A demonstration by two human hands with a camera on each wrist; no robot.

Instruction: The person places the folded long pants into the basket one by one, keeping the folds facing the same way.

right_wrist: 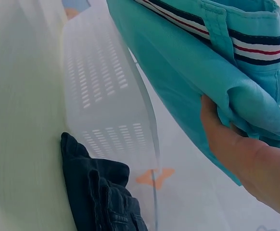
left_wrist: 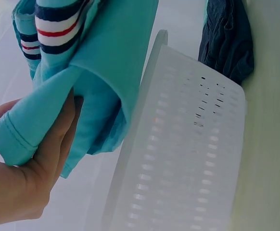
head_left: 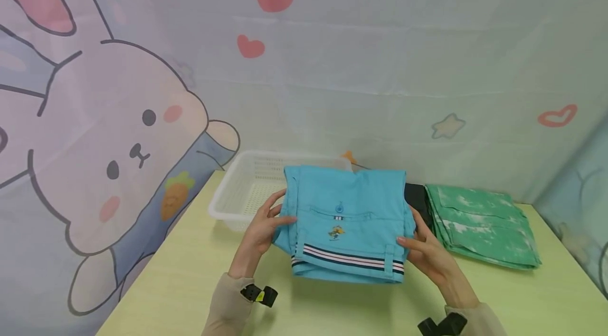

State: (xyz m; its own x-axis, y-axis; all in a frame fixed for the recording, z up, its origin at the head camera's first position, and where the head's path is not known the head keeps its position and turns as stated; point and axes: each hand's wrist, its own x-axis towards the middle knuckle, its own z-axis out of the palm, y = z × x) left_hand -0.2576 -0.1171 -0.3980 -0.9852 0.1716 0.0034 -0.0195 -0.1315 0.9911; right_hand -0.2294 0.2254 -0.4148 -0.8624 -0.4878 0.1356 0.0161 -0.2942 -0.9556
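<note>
A folded pair of turquoise trousers (head_left: 351, 199) hangs above the table, its striped waistband toward me and a small embroidered motif below the pocket slit. My left hand (head_left: 263, 228) grips the left side, thumb on the front and fingers behind. On the opposite side my right hand (head_left: 429, 251) pinches the edge in the same way. In the left wrist view the left hand (left_wrist: 48, 154) has its fingers inside a fold of the cloth. The right wrist view shows the right hand (right_wrist: 241, 149) holding the bundled edge.
A white perforated plastic basket (head_left: 237, 188) stands behind the trousers at the left. To the right lies a folded green tie-dye garment (head_left: 484, 225), beside a dark garment (head_left: 418, 201) partly hidden by the trousers. All stand on a pale yellow table (head_left: 180, 272) against a printed curtain.
</note>
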